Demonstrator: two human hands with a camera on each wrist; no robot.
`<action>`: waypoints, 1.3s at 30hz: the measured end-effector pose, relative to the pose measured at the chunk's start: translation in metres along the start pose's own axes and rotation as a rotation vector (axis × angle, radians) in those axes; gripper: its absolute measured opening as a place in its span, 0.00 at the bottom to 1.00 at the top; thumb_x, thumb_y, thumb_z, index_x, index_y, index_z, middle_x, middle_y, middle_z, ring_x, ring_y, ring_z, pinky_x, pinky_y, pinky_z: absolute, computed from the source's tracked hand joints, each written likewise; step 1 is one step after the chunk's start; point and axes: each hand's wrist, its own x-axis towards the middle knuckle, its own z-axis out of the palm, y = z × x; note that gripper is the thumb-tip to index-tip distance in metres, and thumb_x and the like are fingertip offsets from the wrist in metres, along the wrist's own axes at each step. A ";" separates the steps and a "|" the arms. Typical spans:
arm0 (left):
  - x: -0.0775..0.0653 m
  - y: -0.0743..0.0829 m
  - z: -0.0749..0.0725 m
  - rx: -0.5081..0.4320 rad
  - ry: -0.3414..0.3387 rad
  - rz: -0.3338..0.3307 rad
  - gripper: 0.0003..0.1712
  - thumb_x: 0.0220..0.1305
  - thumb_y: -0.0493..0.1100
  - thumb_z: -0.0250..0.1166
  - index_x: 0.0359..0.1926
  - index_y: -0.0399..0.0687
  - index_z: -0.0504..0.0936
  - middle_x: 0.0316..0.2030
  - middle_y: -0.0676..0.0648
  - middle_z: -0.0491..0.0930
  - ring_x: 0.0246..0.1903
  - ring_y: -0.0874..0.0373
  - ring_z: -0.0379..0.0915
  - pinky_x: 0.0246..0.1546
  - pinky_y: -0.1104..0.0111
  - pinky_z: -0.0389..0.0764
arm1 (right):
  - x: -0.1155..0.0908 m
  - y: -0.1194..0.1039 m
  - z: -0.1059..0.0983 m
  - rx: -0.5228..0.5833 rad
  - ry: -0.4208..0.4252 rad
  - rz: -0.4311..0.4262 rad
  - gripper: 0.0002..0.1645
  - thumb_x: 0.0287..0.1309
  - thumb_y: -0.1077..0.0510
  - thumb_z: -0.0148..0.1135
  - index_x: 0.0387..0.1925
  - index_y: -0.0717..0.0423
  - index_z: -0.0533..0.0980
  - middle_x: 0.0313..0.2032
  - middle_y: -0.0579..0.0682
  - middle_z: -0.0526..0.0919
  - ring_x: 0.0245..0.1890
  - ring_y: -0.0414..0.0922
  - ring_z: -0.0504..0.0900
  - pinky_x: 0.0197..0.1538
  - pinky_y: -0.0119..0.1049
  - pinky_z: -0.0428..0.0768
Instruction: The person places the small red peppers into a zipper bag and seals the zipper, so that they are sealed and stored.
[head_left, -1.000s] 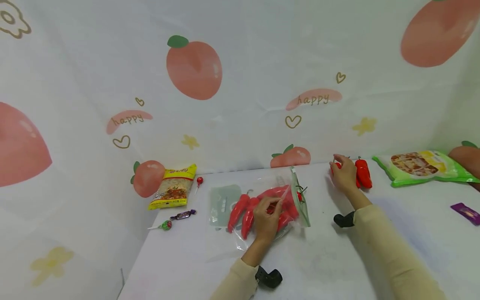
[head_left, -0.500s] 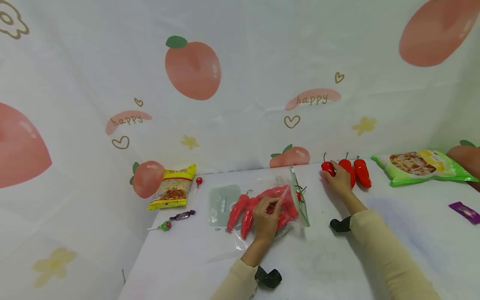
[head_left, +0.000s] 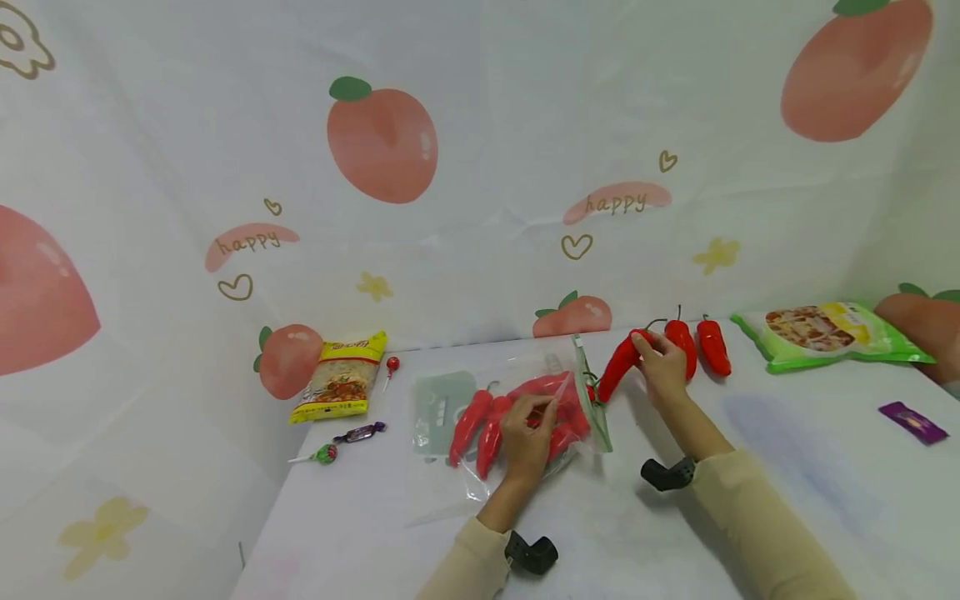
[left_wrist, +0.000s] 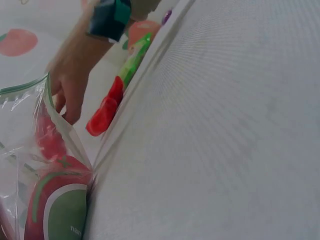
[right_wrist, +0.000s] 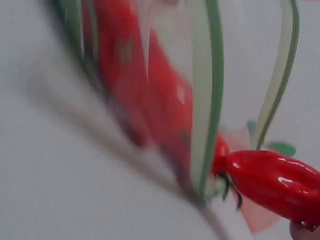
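Observation:
A clear zip bag (head_left: 450,508) with a green zip edge (head_left: 602,417) lies on the table, several red chili peppers (head_left: 471,427) inside it. My left hand (head_left: 525,442) rests over the bag and pinches its film near the mouth. My right hand (head_left: 663,371) grips one glossy red chili pepper (head_left: 621,364) near its stem, the pepper slanting down with its lower end right at the bag's mouth. In the right wrist view the held pepper (right_wrist: 275,180) points at the green-edged opening, with a fingertip (right_wrist: 306,231) under it. The left wrist view shows the right hand (left_wrist: 72,87) beyond the bag.
Two more chili peppers (head_left: 713,347) lie right of my right hand. A green snack bag (head_left: 832,333) is at the back right, a purple wrapped bar (head_left: 912,422) nearer. On the left are a yellow noodle pack (head_left: 341,379), two lollipops (head_left: 326,453) and a wrapped candy (head_left: 360,432).
My right hand has taken one chili pepper from the row at the back and carried it left and nearer, to the bag's mouth. The left hand has stayed on the bag.

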 end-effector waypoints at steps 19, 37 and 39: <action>0.002 -0.003 0.001 -0.021 -0.004 0.015 0.05 0.57 0.40 0.65 0.34 0.44 0.83 0.30 0.49 0.83 0.29 0.61 0.77 0.32 0.77 0.80 | -0.029 0.054 0.033 -0.061 -0.231 -0.007 0.28 0.59 0.56 0.58 0.54 0.72 0.69 0.23 0.32 0.79 0.25 0.30 0.77 0.33 0.21 0.78; 0.000 -0.003 0.002 -0.013 -0.013 -0.040 0.08 0.57 0.43 0.64 0.36 0.44 0.83 0.32 0.52 0.83 0.31 0.63 0.78 0.35 0.75 0.81 | 0.059 -0.013 -0.046 -0.364 0.154 -0.241 0.29 0.61 0.54 0.54 0.62 0.59 0.65 0.62 0.57 0.69 0.61 0.44 0.70 0.65 0.35 0.66; -0.001 -0.003 0.003 -0.017 -0.004 -0.046 0.08 0.56 0.43 0.65 0.35 0.44 0.83 0.31 0.52 0.83 0.31 0.62 0.78 0.35 0.74 0.81 | 0.065 -0.011 -0.052 -0.460 0.165 -0.246 0.28 0.61 0.56 0.52 0.63 0.59 0.64 0.62 0.58 0.68 0.64 0.50 0.66 0.66 0.40 0.64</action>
